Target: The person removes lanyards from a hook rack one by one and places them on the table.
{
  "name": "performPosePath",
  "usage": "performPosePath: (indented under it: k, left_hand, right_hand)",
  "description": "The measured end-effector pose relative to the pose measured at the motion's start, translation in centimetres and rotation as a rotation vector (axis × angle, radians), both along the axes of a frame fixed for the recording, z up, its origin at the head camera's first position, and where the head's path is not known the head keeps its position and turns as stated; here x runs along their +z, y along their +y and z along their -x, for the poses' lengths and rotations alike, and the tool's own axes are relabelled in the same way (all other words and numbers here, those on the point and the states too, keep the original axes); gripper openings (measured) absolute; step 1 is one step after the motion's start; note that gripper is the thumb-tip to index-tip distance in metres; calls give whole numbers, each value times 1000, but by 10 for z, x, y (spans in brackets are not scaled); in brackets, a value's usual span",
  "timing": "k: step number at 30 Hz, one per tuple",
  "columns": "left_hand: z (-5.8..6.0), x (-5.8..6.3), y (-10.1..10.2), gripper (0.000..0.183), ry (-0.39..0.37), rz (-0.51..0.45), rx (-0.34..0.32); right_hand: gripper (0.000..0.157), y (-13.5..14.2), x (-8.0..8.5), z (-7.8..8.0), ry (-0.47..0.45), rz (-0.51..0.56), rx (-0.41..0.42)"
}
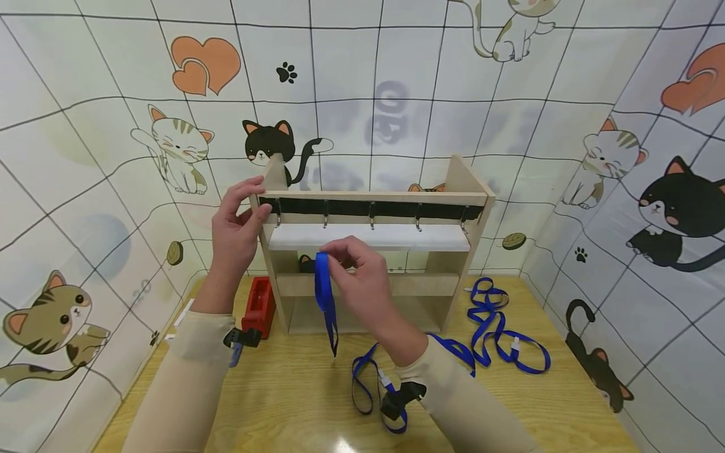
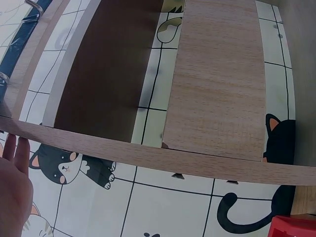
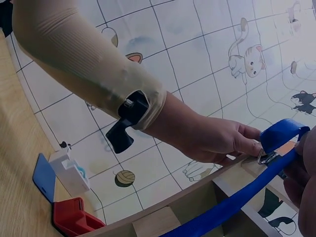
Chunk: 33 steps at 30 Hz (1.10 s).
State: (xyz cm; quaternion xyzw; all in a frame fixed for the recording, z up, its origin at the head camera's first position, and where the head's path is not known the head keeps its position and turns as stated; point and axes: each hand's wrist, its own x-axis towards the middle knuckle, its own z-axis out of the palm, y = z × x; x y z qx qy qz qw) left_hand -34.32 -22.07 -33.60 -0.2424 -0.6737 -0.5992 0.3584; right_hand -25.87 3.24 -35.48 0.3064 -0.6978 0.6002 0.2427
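My right hand (image 1: 365, 277) pinches a blue lanyard (image 1: 324, 289) between thumb and fingers in front of the white ledge; the strap hangs down in a narrow loop. In the right wrist view the lanyard (image 3: 237, 197) runs across the frame, its upper fold near a metal hook. My left hand (image 1: 235, 223) holds the upper left corner of a wooden shelf (image 1: 368, 286), thumb at the front and fingers at the side. Several metal hooks (image 1: 372, 217) line a black strip (image 1: 348, 207) below the shelf's top edge. The left wrist view shows the fingers (image 2: 22, 153) against the side panel.
More blue lanyards (image 1: 481, 327) lie on the wooden table (image 1: 283, 402) right of the shelf, and another (image 1: 362, 384) lies in front, partly behind the right forearm. A red tape dispenser (image 1: 259, 305) stands at the left. Cat-patterned cloth (image 1: 351, 63) forms the surrounding walls.
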Motion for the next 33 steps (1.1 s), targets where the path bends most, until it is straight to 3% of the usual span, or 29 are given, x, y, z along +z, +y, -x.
performPosePath:
  k: [9, 19, 28, 33]
  left_hand:
    - [-2, 1, 3, 33, -7, 2, 9]
    - [-3, 1, 3, 32, -2, -4, 7]
    - [0, -1, 1, 33, 17, -10, -16]
    - [1, 0, 1, 33, 14, -8, -9]
  right_hand:
    - [11, -9, -10, -5, -34, -46, 53]
    - [11, -20, -32, 2, -68, -128, 59]
    - [14, -28, -59, -2, -200, -178, 142]
    - [17, -30, -74, -12, -329, -189, 217]
